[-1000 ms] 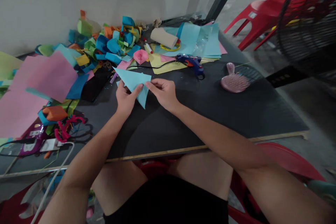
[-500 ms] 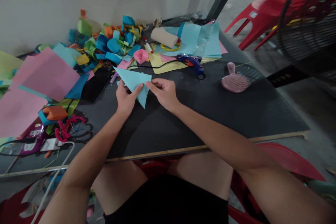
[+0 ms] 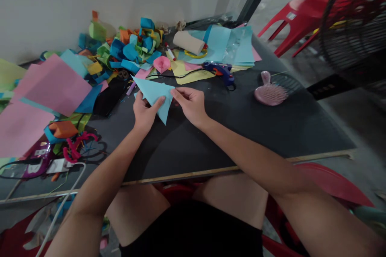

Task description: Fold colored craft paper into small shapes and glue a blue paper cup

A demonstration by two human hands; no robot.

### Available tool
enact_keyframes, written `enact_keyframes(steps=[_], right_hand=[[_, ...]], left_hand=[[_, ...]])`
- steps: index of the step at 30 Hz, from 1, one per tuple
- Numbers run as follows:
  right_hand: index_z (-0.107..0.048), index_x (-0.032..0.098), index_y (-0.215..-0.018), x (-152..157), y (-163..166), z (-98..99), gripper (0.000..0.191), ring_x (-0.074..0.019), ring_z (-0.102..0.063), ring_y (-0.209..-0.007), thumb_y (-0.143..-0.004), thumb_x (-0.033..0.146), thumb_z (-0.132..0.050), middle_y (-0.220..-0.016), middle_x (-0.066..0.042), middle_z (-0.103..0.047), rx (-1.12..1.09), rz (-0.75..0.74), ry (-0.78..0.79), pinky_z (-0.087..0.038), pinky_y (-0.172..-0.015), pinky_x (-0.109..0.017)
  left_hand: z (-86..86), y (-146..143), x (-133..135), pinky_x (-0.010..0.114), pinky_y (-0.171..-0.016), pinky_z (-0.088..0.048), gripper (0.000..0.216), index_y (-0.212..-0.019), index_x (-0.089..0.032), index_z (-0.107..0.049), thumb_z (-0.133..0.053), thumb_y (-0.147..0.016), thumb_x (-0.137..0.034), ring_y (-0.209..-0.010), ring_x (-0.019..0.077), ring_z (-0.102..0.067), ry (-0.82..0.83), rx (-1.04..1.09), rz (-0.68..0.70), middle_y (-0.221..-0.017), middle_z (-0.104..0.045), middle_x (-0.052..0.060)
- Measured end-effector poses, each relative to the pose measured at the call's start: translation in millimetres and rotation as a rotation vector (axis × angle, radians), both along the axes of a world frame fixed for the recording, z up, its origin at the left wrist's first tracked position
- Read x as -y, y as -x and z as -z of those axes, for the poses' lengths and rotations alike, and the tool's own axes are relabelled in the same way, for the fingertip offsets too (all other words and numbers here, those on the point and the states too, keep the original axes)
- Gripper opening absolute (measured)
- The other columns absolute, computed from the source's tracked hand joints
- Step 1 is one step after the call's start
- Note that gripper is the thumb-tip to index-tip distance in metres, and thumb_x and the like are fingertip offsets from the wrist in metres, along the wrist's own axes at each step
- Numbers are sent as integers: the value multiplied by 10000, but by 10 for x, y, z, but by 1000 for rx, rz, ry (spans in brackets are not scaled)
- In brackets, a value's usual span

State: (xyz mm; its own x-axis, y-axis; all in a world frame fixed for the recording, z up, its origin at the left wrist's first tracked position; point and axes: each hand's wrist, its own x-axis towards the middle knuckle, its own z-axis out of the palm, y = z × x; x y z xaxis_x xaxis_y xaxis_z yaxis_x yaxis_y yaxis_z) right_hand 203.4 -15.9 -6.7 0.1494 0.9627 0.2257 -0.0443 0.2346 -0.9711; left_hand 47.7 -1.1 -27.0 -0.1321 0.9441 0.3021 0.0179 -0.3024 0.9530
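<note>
A light blue paper folded into a triangle (image 3: 152,91) lies over the black tabletop (image 3: 229,128), one point toward the paper heap and one toward me. My left hand (image 3: 145,112) pinches its lower left side, thumb on top. My right hand (image 3: 190,104) pinches its right corner with fingertips closed on the edge. Both hands hold the same sheet near the middle of the table.
A heap of folded coloured paper pieces (image 3: 129,50) and pink sheets (image 3: 51,84) fill the left. A blue glue gun (image 3: 221,72), cardboard roll (image 3: 188,42), light blue sheets (image 3: 230,46) and pink hairbrush (image 3: 269,93) lie behind and right. Red chairs (image 3: 301,12) and a fan stand beyond.
My right hand has slid slightly up and right along the triangle's right corner. The left hand and the paper have barely shifted.
</note>
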Motion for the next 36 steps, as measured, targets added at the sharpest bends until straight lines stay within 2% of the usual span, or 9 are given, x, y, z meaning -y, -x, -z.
enact_keyframes(steps=[7, 14, 17, 20, 26, 31, 36], right_hand=[[-770, 207, -812, -5, -3, -9, 358, -139, -641, -616, -753, 558, -728, -683, -11, -707, 4, 9, -10, -552, -568, -286], [-764, 205, -780, -75, -54, 20, 336, -150, -654, -628, -761, 538, -725, -692, -14, -719, 35, 52, -24, -547, -590, -297], [-766, 197, -792, -118, -84, 33, 325, -154, -656, -645, -766, 518, -723, -699, -22, -717, 37, 76, -25, -540, -603, -300], [-766, 190, -788, -139, -97, 45, 302, -144, -638, -625, -778, 488, -720, -686, -25, -707, 38, 78, -37, -520, -591, -297], [-760, 187, -782, -126, -98, 41, 326, -141, -621, -599, -756, 509, -724, -664, -17, -701, 27, 80, -32, -506, -574, -296], [-726, 195, -739, -119, -81, 27, 316, -142, -624, -593, -710, 510, -739, -628, -3, -669, 0, 38, 25, -524, -580, -297], [-658, 205, -666, -163, -137, -11, 301, -109, -537, -500, -689, 498, -722, -577, 19, -585, -67, -44, 112, -476, -487, -271]], left_hand=[[-9, -13, 5, 304, -678, -609, 548, -1021, -198, -626, -882, -611, -456, -781, 191, -706, 35, 60, 7, -904, -721, 39], [-75, -14, -38, 288, -658, -564, 449, -850, -199, -704, -869, -599, -533, -695, 139, -657, 151, 240, 116, -806, -715, 19], [-69, 33, -86, 247, -557, -490, 394, -757, -186, -696, -860, -625, -518, -569, 97, -571, 159, 222, 97, -655, -643, -11], [-63, 72, -112, 236, -519, -439, 350, -687, -179, -675, -846, -666, -484, -520, 81, -522, 152, 200, 92, -581, -587, -25], [-101, 71, -82, 216, -516, -425, 398, -629, -170, -633, -867, -620, -493, -491, 65, -497, 169, 206, 82, -537, -552, -44], [-152, 79, -57, 210, -517, -430, 378, -662, -162, -644, -878, -597, -451, -499, 65, -514, 261, 202, 75, -564, -589, -37], [-208, 81, -19, 190, -518, -425, 339, -623, -149, -675, -896, -559, -398, -501, 52, -511, 342, 191, 165, -547, -604, -29]])
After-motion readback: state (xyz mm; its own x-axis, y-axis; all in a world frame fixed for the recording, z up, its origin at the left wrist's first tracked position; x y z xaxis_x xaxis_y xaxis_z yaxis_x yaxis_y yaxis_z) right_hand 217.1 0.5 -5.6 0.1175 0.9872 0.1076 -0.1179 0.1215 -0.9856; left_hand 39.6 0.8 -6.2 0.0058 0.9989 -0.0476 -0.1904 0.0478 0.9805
